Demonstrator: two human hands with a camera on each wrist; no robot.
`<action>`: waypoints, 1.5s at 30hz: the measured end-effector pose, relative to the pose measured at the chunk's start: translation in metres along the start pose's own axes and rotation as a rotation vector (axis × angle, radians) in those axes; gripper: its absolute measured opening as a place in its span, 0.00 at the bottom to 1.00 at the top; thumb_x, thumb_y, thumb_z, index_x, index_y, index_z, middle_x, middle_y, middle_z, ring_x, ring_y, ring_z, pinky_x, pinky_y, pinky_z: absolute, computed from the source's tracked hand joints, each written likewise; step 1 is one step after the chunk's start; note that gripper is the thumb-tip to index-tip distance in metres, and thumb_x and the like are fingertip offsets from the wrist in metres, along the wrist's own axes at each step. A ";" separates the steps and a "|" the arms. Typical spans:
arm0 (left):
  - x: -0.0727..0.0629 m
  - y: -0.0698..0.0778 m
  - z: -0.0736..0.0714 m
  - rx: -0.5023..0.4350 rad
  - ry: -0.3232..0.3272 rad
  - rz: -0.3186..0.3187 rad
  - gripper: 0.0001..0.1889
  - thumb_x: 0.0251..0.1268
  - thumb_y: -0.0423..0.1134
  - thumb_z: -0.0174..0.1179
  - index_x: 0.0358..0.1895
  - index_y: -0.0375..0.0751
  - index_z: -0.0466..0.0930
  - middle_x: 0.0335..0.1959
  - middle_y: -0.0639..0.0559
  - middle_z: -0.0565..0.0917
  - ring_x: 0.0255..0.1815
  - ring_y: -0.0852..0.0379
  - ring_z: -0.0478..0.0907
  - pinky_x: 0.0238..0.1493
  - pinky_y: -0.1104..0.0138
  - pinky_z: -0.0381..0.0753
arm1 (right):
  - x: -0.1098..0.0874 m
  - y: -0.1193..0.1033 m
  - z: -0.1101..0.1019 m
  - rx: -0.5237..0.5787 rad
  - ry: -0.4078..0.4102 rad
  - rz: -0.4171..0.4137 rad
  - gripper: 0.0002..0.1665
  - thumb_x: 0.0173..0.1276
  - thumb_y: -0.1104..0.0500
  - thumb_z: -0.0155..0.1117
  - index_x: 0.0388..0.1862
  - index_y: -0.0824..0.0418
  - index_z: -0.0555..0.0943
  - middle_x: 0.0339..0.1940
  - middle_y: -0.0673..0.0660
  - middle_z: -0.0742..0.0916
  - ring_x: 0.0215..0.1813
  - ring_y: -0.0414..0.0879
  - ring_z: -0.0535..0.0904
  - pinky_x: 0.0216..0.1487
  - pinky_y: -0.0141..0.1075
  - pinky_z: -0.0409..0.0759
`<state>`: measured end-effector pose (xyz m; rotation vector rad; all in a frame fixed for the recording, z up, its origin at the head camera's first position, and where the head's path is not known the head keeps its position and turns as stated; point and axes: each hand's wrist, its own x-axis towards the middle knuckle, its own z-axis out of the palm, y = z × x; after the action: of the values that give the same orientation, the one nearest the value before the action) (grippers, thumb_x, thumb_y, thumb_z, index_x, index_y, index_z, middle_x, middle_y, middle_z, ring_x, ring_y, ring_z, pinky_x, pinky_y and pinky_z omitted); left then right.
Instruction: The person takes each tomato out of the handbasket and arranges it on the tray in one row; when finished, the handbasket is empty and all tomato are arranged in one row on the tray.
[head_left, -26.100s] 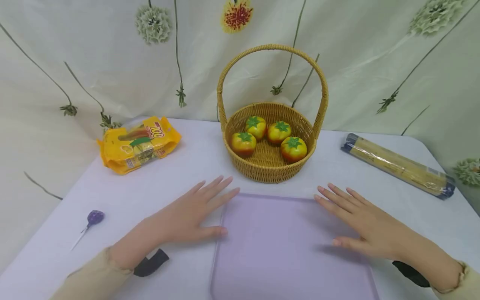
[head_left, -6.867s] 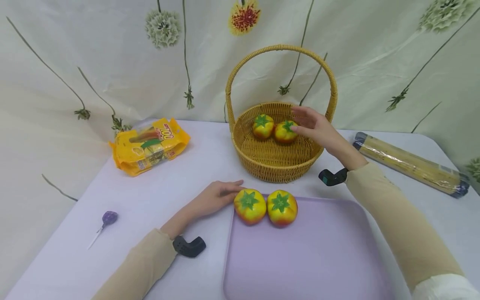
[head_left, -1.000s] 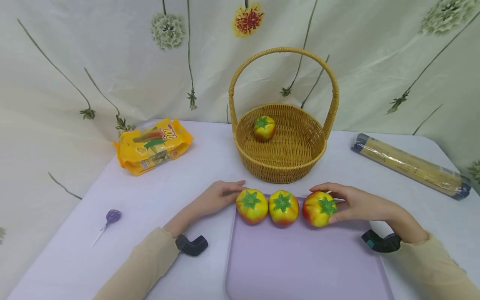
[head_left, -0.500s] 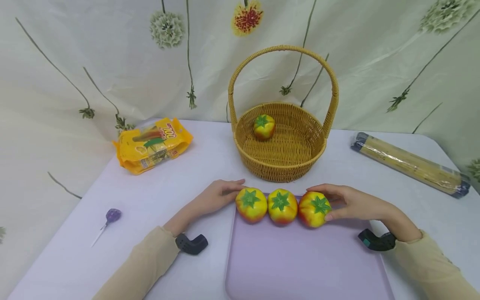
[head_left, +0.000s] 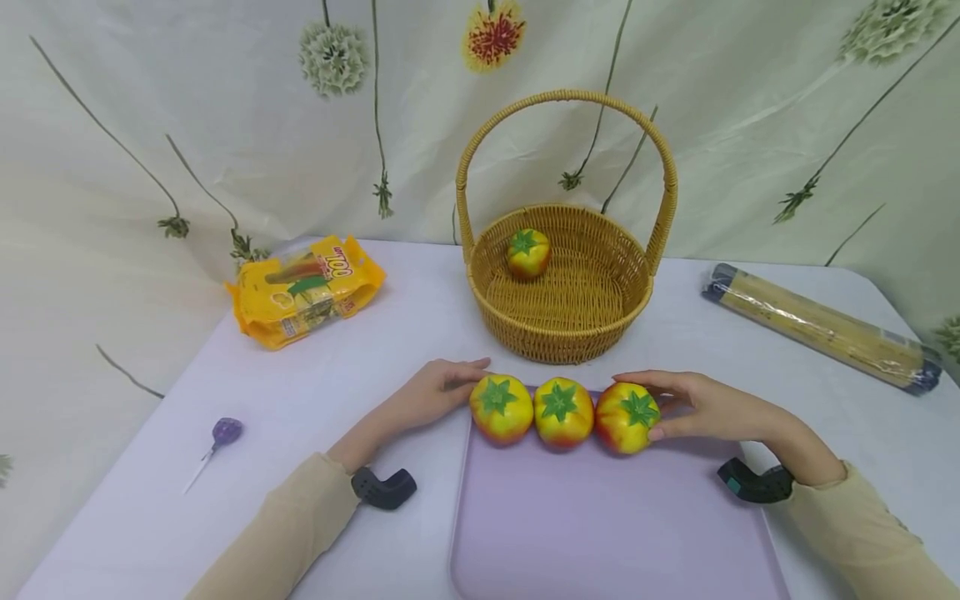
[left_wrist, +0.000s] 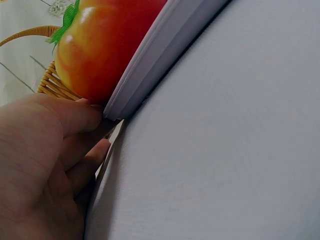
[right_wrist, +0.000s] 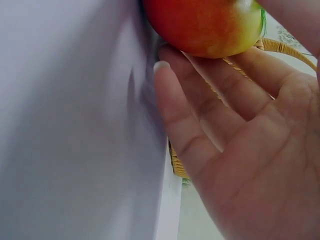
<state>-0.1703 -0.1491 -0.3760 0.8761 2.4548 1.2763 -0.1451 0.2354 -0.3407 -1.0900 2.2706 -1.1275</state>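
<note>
Three yellow-red tomatoes with green star-shaped tops stand in a row along the far edge of the lilac tray point(head_left: 615, 533): a left tomato point(head_left: 501, 408), a middle tomato point(head_left: 564, 414) and a right tomato point(head_left: 626, 418). My right hand point(head_left: 697, 408) holds the right tomato, thumb on its near side and fingers behind it. At the tray's far left corner, my left hand point(head_left: 431, 396) grips the rim, its fingertips close beside the left tomato. In the left wrist view the thumb meets the rim point(left_wrist: 137, 70) below that tomato. Another tomato point(head_left: 528, 254) lies in the wicker basket point(head_left: 562, 337).
Behind the tray stands the basket with its tall arched handle. A yellow snack packet point(head_left: 303, 292) lies at the back left, a purple lollipop point(head_left: 227, 432) nearer on the left. A long wrapped roll point(head_left: 821, 327) lies at the right. A floral cloth point(head_left: 247, 100) hangs behind the table.
Over the last second my right hand has moved the right tomato slightly left, up against the middle one. Earlier, the three tomatoes were in the basket. My left hand has stayed at the tray's corner.
</note>
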 end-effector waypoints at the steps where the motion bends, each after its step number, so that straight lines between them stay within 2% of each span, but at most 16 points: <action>1: 0.000 0.000 0.000 0.004 0.000 0.003 0.15 0.68 0.32 0.53 0.55 0.37 0.78 0.63 0.43 0.70 0.66 0.48 0.62 0.66 0.57 0.57 | 0.000 -0.001 0.000 -0.007 0.004 0.002 0.37 0.62 0.60 0.66 0.68 0.66 0.64 0.62 0.58 0.74 0.56 0.40 0.72 0.51 0.36 0.77; 7: 0.001 0.000 -0.002 0.006 0.003 0.004 0.15 0.68 0.32 0.53 0.55 0.37 0.78 0.63 0.43 0.70 0.66 0.48 0.62 0.66 0.57 0.57 | -0.001 -0.004 -0.002 -0.032 0.022 0.019 0.38 0.63 0.59 0.66 0.68 0.68 0.63 0.62 0.60 0.74 0.55 0.43 0.72 0.48 0.37 0.79; 18: 0.003 0.001 -0.002 0.011 0.007 0.017 0.14 0.68 0.32 0.53 0.54 0.37 0.79 0.62 0.43 0.70 0.66 0.48 0.63 0.66 0.57 0.58 | -0.006 -0.010 -0.008 -0.045 0.035 0.010 0.38 0.63 0.60 0.66 0.67 0.70 0.62 0.63 0.66 0.72 0.56 0.44 0.73 0.49 0.39 0.79; 23: 0.003 0.000 -0.002 0.019 -0.003 0.002 0.14 0.68 0.33 0.53 0.55 0.39 0.79 0.63 0.44 0.70 0.66 0.50 0.62 0.66 0.57 0.57 | -0.008 -0.017 -0.018 -0.056 0.055 -0.002 0.37 0.63 0.62 0.65 0.69 0.65 0.62 0.62 0.66 0.73 0.57 0.46 0.73 0.51 0.40 0.77; 28: 0.002 -0.001 -0.001 0.018 -0.008 0.004 0.15 0.68 0.33 0.53 0.55 0.38 0.79 0.63 0.44 0.70 0.66 0.49 0.62 0.66 0.57 0.57 | -0.002 -0.030 -0.033 -0.077 0.064 -0.019 0.36 0.64 0.66 0.62 0.70 0.62 0.62 0.64 0.63 0.72 0.58 0.47 0.72 0.53 0.40 0.76; 34: 0.001 -0.004 0.000 0.023 -0.009 0.018 0.15 0.68 0.33 0.53 0.55 0.39 0.79 0.63 0.44 0.70 0.66 0.49 0.62 0.66 0.56 0.58 | 0.017 -0.057 -0.059 -0.116 0.072 -0.082 0.36 0.64 0.67 0.62 0.70 0.65 0.61 0.65 0.62 0.71 0.59 0.49 0.72 0.55 0.35 0.74; 36: 0.000 -0.004 0.000 0.028 -0.006 0.026 0.15 0.68 0.33 0.53 0.55 0.38 0.79 0.63 0.44 0.71 0.66 0.49 0.63 0.66 0.56 0.58 | 0.028 -0.068 -0.070 -0.118 0.077 -0.079 0.35 0.65 0.67 0.61 0.70 0.63 0.61 0.65 0.61 0.71 0.60 0.51 0.71 0.56 0.34 0.73; 41: 0.000 -0.003 0.001 0.022 -0.001 0.021 0.15 0.68 0.32 0.53 0.55 0.38 0.79 0.62 0.43 0.71 0.66 0.49 0.63 0.66 0.56 0.58 | 0.061 -0.089 -0.095 -0.043 0.105 -0.023 0.33 0.68 0.64 0.59 0.71 0.60 0.61 0.66 0.57 0.70 0.63 0.50 0.68 0.57 0.35 0.73; 45: 0.000 -0.001 0.001 0.020 -0.002 0.013 0.15 0.68 0.32 0.53 0.55 0.38 0.79 0.63 0.44 0.70 0.66 0.49 0.63 0.66 0.56 0.58 | 0.091 -0.093 -0.110 -0.006 0.159 -0.031 0.33 0.69 0.62 0.58 0.71 0.59 0.62 0.65 0.57 0.71 0.63 0.51 0.68 0.58 0.38 0.72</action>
<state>-0.1706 -0.1491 -0.3774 0.8993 2.4689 1.2567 -0.2261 0.1846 -0.1990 -1.0755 2.3863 -1.2612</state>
